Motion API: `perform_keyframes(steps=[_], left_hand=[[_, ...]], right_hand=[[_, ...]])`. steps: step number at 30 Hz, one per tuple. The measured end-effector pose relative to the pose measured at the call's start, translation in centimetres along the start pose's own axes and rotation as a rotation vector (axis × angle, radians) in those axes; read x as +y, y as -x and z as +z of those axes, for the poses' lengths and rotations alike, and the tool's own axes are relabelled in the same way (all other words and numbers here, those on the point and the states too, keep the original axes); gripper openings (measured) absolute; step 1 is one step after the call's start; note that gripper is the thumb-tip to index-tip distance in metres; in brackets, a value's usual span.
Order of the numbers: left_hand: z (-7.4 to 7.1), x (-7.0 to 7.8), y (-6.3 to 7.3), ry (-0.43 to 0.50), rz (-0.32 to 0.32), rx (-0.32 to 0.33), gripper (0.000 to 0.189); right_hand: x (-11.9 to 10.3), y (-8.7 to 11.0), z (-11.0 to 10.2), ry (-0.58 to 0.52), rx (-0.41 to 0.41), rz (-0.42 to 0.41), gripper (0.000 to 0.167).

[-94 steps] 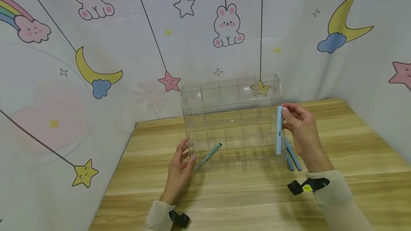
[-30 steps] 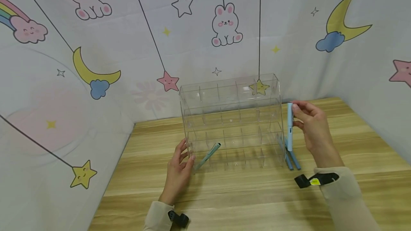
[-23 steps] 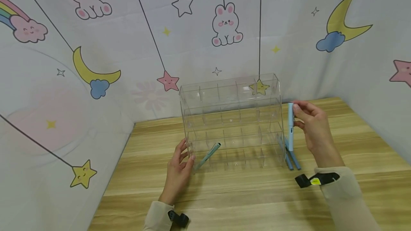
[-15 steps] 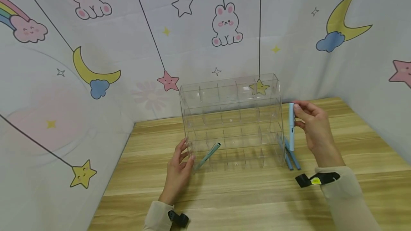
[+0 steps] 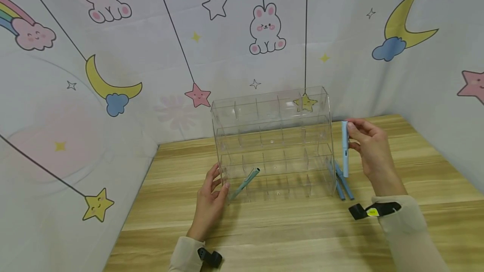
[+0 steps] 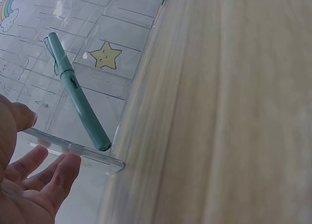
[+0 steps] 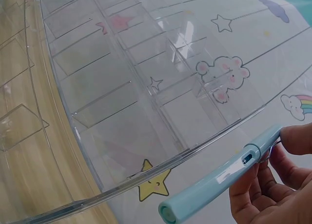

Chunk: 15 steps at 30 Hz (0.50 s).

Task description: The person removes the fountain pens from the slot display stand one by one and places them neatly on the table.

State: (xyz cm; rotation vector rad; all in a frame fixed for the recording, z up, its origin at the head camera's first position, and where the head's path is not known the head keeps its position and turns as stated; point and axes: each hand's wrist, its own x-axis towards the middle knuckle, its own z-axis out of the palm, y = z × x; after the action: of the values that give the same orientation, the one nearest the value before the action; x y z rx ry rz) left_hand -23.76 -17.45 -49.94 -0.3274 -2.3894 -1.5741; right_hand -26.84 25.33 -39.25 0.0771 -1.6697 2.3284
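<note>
A clear acrylic pen rack (image 5: 275, 165) with stepped rows of compartments stands on the table. My left hand (image 5: 209, 200) holds its left side panel, the thumb on one face and fingers on the other in the left wrist view. A green capped pen (image 5: 246, 181) leans at a slant in the lowest left compartment. To the right of the rack, my right hand (image 5: 372, 148) pinches a light blue pen (image 5: 345, 150) near its capped upper end. That pen hangs upright above the table, apart from the rack; its clip shows beside the fingers in the right wrist view.
Two darker blue pens (image 5: 346, 184) lie on the wood-grain table (image 5: 287, 234) by the rack's right side, partly seen through its panel. Behind the rack hangs a white cloth (image 5: 234, 62) printed with rabbits, stars and moons.
Since the oldest frame, my right hand has moved the light blue pen rightward, from in front of the rack's right edge to beside it. The left hand, rack and green pen keep their places.
</note>
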Motion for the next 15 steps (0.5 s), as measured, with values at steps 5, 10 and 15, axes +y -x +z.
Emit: perform_keyframes(steps=[5,10,15], left_hand=[[-0.01,-0.08,-0.01,-0.006,0.002,0.001,0.071],[-0.01,-0.23,-0.02,-0.009,0.002,-0.001,0.071],[-0.01,-0.37,-0.03,-0.006,0.004,-0.002,0.071]], right_hand=[[0.03,-0.06,-0.28,0.015,0.012,0.01,0.01],[0.05,-0.14,-0.48,0.021,0.018,0.015,0.012],[0.1,-0.2,-0.73,0.021,0.025,0.021,0.009]])
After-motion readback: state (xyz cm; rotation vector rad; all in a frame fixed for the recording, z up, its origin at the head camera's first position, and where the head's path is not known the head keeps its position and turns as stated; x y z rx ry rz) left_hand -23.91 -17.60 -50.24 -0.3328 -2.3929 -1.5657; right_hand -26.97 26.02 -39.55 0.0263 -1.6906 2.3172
